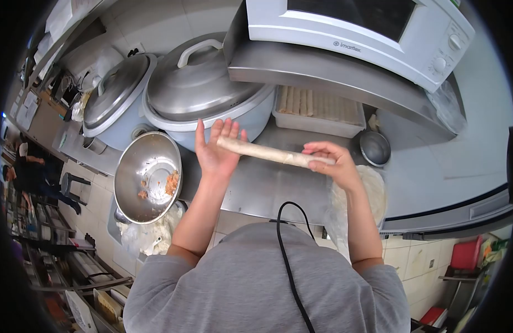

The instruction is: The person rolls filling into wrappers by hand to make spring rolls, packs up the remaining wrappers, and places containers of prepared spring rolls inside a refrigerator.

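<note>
A long, pale uncooked spring roll (276, 153) is held level above the steel counter (256, 186). Its left end rests on the upturned palm of my left hand (216, 152), whose fingers are stretched out and apart. At the other end, my right hand (335, 162) pinches the roll between thumb and fingers. A stack of thin round wrappers (372, 191) in plastic lies partly hidden under my right forearm. Left of my left forearm, a steel bowl (135, 191) holds some orange-pink filling (172, 183). Behind the roll, a white tray (317, 126) contains rows of similar rolls (296, 101).
Two large lidded pots (203, 83) stand at the back left. A steel shelf (334, 77) with a white microwave (345, 41) overhangs the tray. A small dark bowl (374, 148) sits right of the tray. Far left, a person (39, 177) is near a stool (74, 186).
</note>
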`<state>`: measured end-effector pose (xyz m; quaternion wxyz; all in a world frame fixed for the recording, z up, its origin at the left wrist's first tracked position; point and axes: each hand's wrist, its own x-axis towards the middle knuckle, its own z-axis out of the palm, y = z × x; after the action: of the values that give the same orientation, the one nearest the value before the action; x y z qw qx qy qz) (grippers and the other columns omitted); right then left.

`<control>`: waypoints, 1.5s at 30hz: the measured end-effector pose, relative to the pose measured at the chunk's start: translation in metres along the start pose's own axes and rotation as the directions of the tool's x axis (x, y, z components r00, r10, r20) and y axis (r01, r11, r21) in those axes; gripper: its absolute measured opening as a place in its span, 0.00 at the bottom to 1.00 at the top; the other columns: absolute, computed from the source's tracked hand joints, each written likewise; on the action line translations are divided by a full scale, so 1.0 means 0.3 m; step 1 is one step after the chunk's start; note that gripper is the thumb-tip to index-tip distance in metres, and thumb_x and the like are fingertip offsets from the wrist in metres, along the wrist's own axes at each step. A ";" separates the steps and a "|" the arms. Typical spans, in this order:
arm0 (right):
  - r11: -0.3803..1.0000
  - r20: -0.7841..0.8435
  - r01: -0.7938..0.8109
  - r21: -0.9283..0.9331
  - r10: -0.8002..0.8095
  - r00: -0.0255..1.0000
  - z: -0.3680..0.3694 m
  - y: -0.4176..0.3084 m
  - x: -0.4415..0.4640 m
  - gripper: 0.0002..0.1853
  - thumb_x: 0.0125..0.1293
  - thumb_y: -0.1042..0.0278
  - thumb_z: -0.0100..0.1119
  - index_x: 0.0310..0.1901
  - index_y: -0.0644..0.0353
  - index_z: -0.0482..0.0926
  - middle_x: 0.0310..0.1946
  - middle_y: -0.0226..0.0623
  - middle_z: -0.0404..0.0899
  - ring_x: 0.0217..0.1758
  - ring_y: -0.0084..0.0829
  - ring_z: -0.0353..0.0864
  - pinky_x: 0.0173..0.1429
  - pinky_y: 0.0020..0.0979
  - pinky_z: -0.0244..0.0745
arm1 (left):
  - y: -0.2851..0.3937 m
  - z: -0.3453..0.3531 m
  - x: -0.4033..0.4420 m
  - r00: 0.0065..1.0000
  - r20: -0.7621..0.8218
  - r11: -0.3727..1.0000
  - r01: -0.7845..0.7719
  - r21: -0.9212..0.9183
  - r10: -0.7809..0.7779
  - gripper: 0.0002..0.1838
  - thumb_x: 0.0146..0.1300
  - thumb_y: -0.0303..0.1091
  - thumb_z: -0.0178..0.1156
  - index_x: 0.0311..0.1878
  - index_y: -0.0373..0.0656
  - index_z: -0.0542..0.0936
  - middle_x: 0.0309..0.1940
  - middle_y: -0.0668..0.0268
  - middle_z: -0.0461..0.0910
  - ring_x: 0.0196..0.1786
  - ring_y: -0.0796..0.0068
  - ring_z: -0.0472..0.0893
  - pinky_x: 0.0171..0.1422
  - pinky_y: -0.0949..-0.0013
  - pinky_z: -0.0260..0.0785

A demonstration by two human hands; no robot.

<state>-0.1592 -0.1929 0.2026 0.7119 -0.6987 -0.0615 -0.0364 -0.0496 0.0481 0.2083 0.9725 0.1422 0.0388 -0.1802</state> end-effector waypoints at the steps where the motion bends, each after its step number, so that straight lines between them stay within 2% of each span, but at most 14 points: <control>1: 1.000 -0.006 0.003 0.000 -0.003 1.000 0.000 -0.042 0.006 0.19 0.54 0.75 0.62 0.49 0.60 0.75 0.38 0.32 0.78 0.37 0.19 0.75 0.41 0.21 0.72 | 0.018 -0.032 -0.002 1.000 0.004 1.000 0.004 0.003 -0.004 0.20 0.62 0.54 0.49 0.32 0.44 0.75 0.37 0.64 0.75 0.46 0.68 0.73 0.55 0.58 0.61; 3: 0.991 -0.058 0.009 -0.130 -0.017 0.998 0.000 -0.131 0.020 0.14 0.55 0.75 0.62 0.44 0.60 0.77 0.35 0.31 0.78 0.33 0.19 0.75 0.38 0.21 0.71 | 0.042 -0.096 0.000 0.977 0.173 0.929 -0.179 0.325 0.127 0.23 0.61 0.54 0.50 0.46 0.43 0.72 0.44 0.62 0.74 0.52 0.68 0.71 0.57 0.60 0.60; 4: 0.986 -0.069 0.010 -0.166 -0.021 0.997 0.024 -0.179 0.027 0.10 0.55 0.73 0.61 0.40 0.61 0.78 0.33 0.30 0.79 0.30 0.19 0.75 0.34 0.21 0.70 | 0.031 -0.115 0.009 0.940 0.240 0.738 -0.340 0.583 0.243 0.25 0.59 0.50 0.54 0.53 0.43 0.69 0.48 0.62 0.72 0.54 0.69 0.70 0.59 0.61 0.59; 6: 0.959 0.026 0.077 -0.272 -0.072 0.997 0.078 -0.173 0.079 0.10 0.55 0.73 0.61 0.39 0.61 0.78 0.33 0.30 0.78 0.31 0.20 0.75 0.37 0.23 0.70 | -0.045 -0.141 0.008 0.800 0.594 0.216 -0.596 0.773 0.083 0.23 0.54 0.37 0.62 0.51 0.40 0.69 0.53 0.60 0.69 0.56 0.72 0.69 0.58 0.64 0.60; 8: 0.850 0.225 0.259 -0.459 -0.171 0.959 0.147 -0.108 0.130 0.09 0.54 0.73 0.61 0.38 0.61 0.78 0.32 0.32 0.77 0.32 0.24 0.75 0.39 0.26 0.71 | -0.206 -0.116 -0.014 0.808 0.570 0.159 -0.549 0.820 -0.149 0.21 0.50 0.30 0.64 0.48 0.38 0.71 0.50 0.62 0.72 0.54 0.73 0.70 0.56 0.67 0.63; 11: 0.737 0.285 0.340 -0.583 -0.207 0.936 0.182 -0.097 0.150 0.08 0.52 0.74 0.60 0.36 0.61 0.78 0.31 0.36 0.75 0.31 0.30 0.76 0.39 0.29 0.72 | -0.257 -0.131 0.005 0.897 0.428 0.264 -0.390 0.882 -0.106 0.15 0.51 0.29 0.61 0.42 0.36 0.74 0.36 0.64 0.77 0.41 0.75 0.77 0.43 0.73 0.69; 14: 0.780 0.168 0.163 -0.604 -0.075 0.983 0.179 -0.097 0.143 0.07 0.52 0.73 0.61 0.34 0.62 0.79 0.31 0.37 0.75 0.29 0.30 0.75 0.37 0.29 0.71 | -0.256 -0.140 0.007 0.905 0.314 0.410 -0.180 0.894 -0.286 0.08 0.49 0.23 0.58 0.35 0.38 0.75 0.25 0.69 0.76 0.27 0.83 0.74 0.29 0.78 0.66; 20: 0.736 0.069 0.163 -0.658 -0.157 0.985 0.187 -0.068 0.145 0.08 0.49 0.70 0.65 0.30 0.63 0.78 0.34 0.36 0.75 0.32 0.31 0.75 0.36 0.29 0.71 | -0.241 -0.085 0.014 0.920 0.350 0.302 -0.288 0.909 -0.175 0.01 0.48 0.23 0.57 0.26 0.39 0.76 0.18 0.73 0.73 0.22 0.86 0.70 0.25 0.79 0.61; 22: 0.507 0.216 0.429 -0.748 -0.424 0.879 0.186 -0.058 0.135 0.13 0.48 0.59 0.65 0.30 0.59 0.79 0.41 0.36 0.75 0.46 0.38 0.73 0.45 0.38 0.67 | -0.242 -0.058 0.001 0.885 0.460 0.193 -0.441 0.877 -0.067 0.05 0.49 0.27 0.55 0.22 0.36 0.75 0.15 0.72 0.73 0.22 0.89 0.68 0.23 0.78 0.60; 28: 0.368 0.284 0.576 -0.730 -0.604 0.745 0.173 -0.116 0.119 0.22 0.38 0.44 0.68 0.31 0.52 0.81 0.53 0.35 0.69 0.61 0.43 0.60 0.61 0.52 0.53 | -0.218 -0.042 -0.025 0.882 0.449 0.385 -0.368 0.847 -0.144 0.05 0.49 0.25 0.55 0.20 0.36 0.74 0.13 0.73 0.68 0.21 0.90 0.65 0.22 0.77 0.57; 34: 0.229 0.349 0.552 -0.802 -0.570 0.744 0.164 -0.103 0.096 0.24 0.36 0.39 0.67 0.28 0.52 0.80 0.59 0.34 0.65 0.66 0.45 0.55 0.63 0.59 0.47 | -0.225 -0.035 -0.018 0.815 0.571 0.235 -0.540 0.808 -0.093 0.06 0.49 0.26 0.55 0.20 0.37 0.74 0.13 0.73 0.68 0.21 0.90 0.65 0.21 0.77 0.57; 41: 0.328 0.354 0.507 -0.797 -0.426 0.833 0.106 -0.085 0.103 0.18 0.46 0.49 0.67 0.28 0.56 0.78 0.57 0.35 0.66 0.64 0.46 0.58 0.64 0.55 0.50 | -0.291 -0.084 0.005 0.841 0.522 0.315 -0.463 0.829 -0.139 0.11 0.54 0.31 0.58 0.19 0.38 0.73 0.13 0.73 0.71 0.19 0.87 0.66 0.22 0.77 0.58; 43: 0.742 -0.039 0.362 -0.564 -0.463 0.886 0.062 -0.059 0.106 0.12 0.53 0.59 0.63 0.35 0.57 0.78 0.54 0.39 0.69 0.60 0.47 0.64 0.62 0.45 0.58 | -0.331 -0.087 0.005 0.966 0.255 0.546 -0.196 0.815 -0.034 0.19 0.59 0.38 0.59 0.15 0.42 0.69 0.12 0.72 0.67 0.18 0.83 0.66 0.25 0.76 0.60; 45: 0.726 -0.102 0.275 -0.630 -0.429 0.898 0.029 0.049 0.090 0.11 0.55 0.62 0.60 0.37 0.57 0.78 0.53 0.40 0.69 0.58 0.45 0.67 0.61 0.41 0.60 | -0.390 -0.210 0.067 0.980 0.200 0.734 -0.136 0.666 0.001 0.19 0.62 0.44 0.56 0.18 0.46 0.67 0.16 0.70 0.66 0.21 0.78 0.68 0.29 0.75 0.61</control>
<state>-0.1306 -0.1830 0.1920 0.4347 -0.8530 -0.0922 -0.2736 -0.0747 -0.0449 0.1148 0.8596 0.4693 -0.1255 -0.1583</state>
